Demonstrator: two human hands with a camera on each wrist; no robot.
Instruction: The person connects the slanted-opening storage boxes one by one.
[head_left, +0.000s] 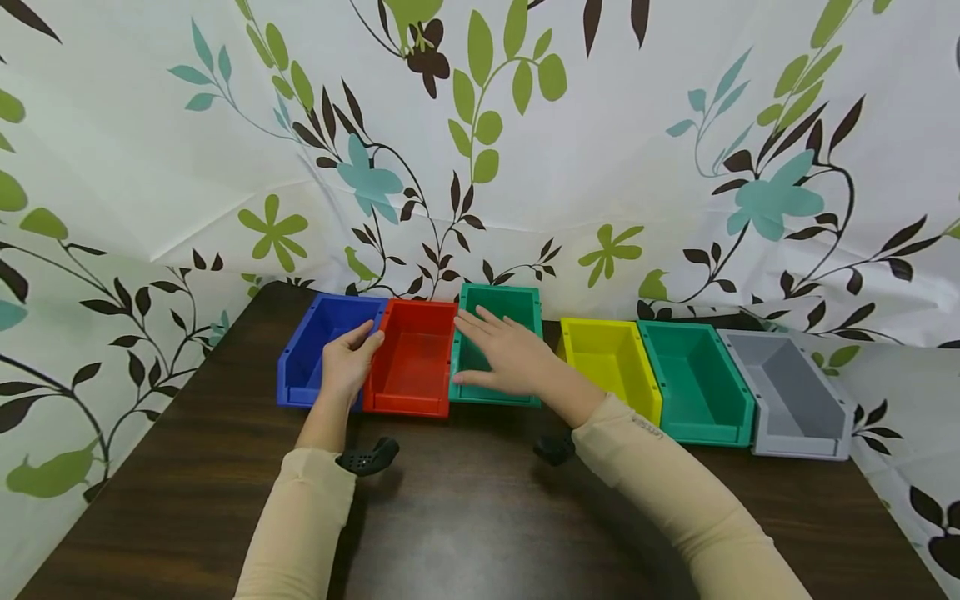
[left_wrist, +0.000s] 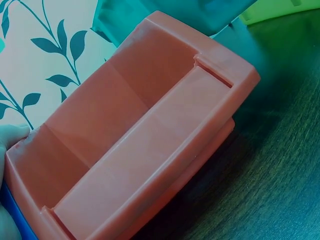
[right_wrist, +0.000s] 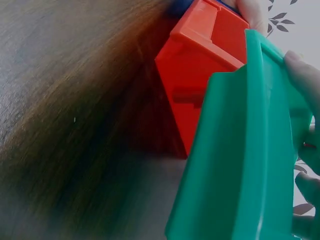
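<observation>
In the head view, my left hand (head_left: 347,367) is at the edge between a blue bin (head_left: 306,354) and a red bin (head_left: 420,400). It pinches the red bin's left wall, thumb on the rim and the other fingers on the blue side, partly hidden. My right hand (head_left: 506,352) spreads over a green bin (head_left: 498,297) beside the red one, its fingers mostly straight and its thumb at the left rim. The right wrist view has the green bin (right_wrist: 255,150) tilted close to the red bin (right_wrist: 182,105). Both bins look empty inside.
Right of the hands stand a yellow bin (head_left: 615,367), a second green bin (head_left: 693,379) and a grey bin (head_left: 795,392) in a row. They sit along the back of a dark wooden table (head_left: 465,517). A leaf-patterned cloth (head_left: 600,142) hangs behind.
</observation>
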